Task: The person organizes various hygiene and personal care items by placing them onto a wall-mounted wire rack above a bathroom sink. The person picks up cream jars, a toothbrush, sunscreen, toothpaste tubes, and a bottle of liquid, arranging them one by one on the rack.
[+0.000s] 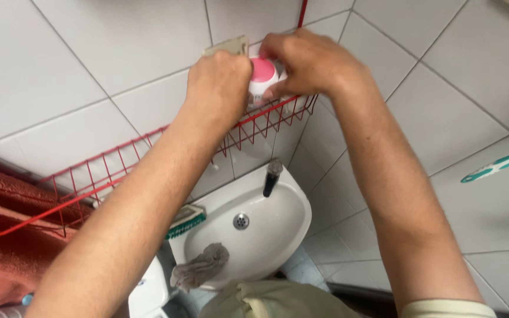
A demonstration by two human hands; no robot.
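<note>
The bottle (263, 75) with a pink cap stands in the red wire rack (89, 176), at the rack's 2 o'clock end. The right hand (310, 62) closes over the cap; the left hand (218, 85) grips its side. The sink (278, 229) is at 6 o'clock below.

Bare forearms; pale cream sleeve edge (446, 308) on right arm.

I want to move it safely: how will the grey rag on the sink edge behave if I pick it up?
The rag is crumpled and sags over the sink rim, so it is probably floppy and light. It will likely hang limp, not roll. It may be damp, but I cannot tell.
</note>
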